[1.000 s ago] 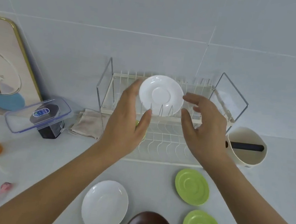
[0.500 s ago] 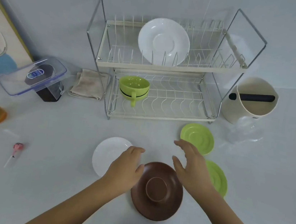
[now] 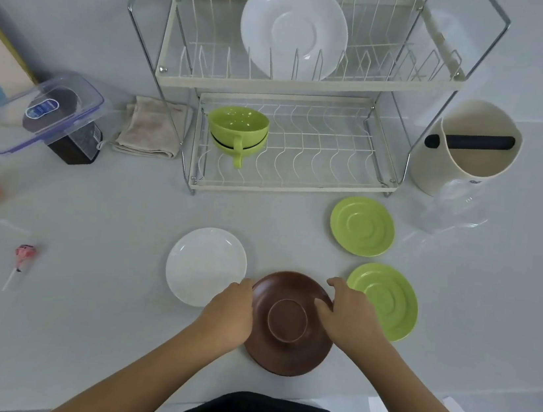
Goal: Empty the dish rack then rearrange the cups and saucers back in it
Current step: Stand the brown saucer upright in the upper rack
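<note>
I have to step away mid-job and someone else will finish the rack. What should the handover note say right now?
Hands: left hand and right hand both grip the rim of the brown saucer, which is on the counter.
Rack: one white saucer stands in the top tier; green cups are stacked at the left of the bottom tier.
Counter: a second white saucer and two green saucers.
Done: one saucer and the cups racked.
Left: rack the brown, white and both green saucers.

saucer [image 3: 293,29] on rack's [image 3: 314,83] upper tier, cups [image 3: 237,132] below
</note>
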